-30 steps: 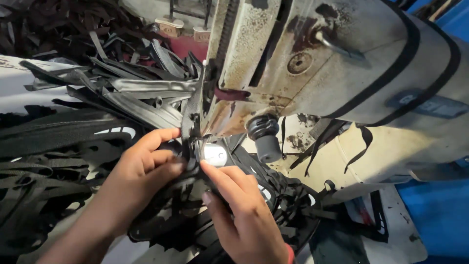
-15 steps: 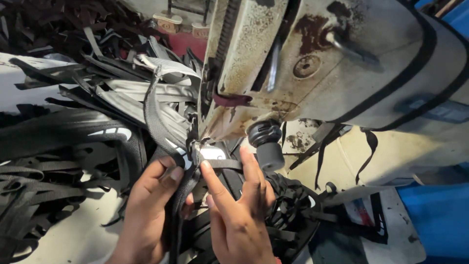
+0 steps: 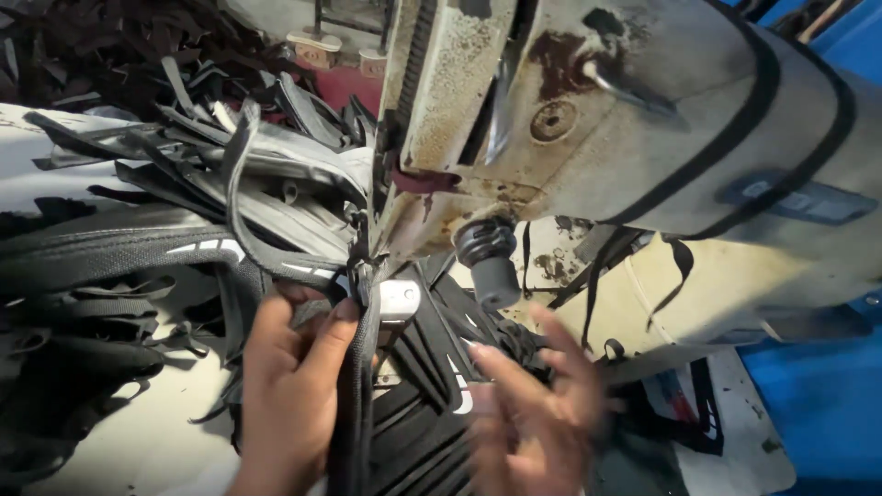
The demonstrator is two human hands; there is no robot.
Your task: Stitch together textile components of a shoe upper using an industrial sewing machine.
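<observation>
**Black strap under the machine foot**

The left hand (image 3: 292,386) is pinching a black strap (image 3: 356,395) between thumb and fingers, at six o'clock from the metal presser foot (image 3: 398,299). The right hand (image 3: 533,413) is hovering blurred, fingers spread, at four o'clock from the worn sewing machine (image 3: 643,138).

A stitching workshop, by every sign: a worn, rust-stained industrial sewing machine (image 3: 643,138) (paint flaking off its head), heaps of black straps (image 3: 184,202) across the pale worktable (image 3: 138,441), more offcuts piled behind.
</observation>
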